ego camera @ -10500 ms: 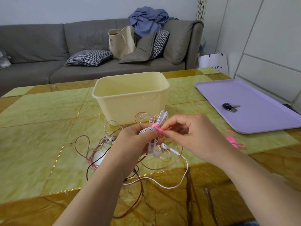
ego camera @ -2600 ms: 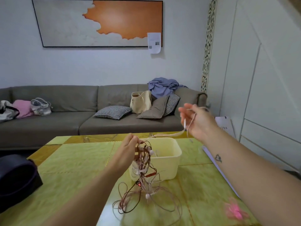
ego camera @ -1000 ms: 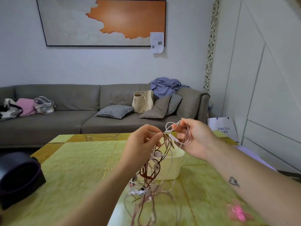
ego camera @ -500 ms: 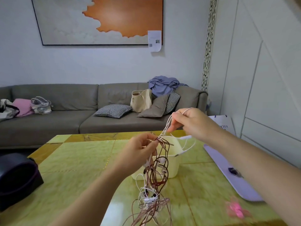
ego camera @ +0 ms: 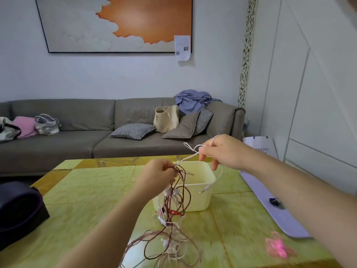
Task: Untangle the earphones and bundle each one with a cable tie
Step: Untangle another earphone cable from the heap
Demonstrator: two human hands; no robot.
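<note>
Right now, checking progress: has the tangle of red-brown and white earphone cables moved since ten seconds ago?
Yes, upward. The tangle lay on the table before the cream plastic tub; now the left hand holds its top at the tub's rim.

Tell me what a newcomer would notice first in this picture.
The tangle of earphones hangs mid-frame from the left hand, its red-brown and white loops trailing onto the green table in front of a cream tub. The right hand pinches one white cable, stretched up and to the right from the knot. Behind, a big orange-and-white painting fills the wall above the grey sofa.
</note>
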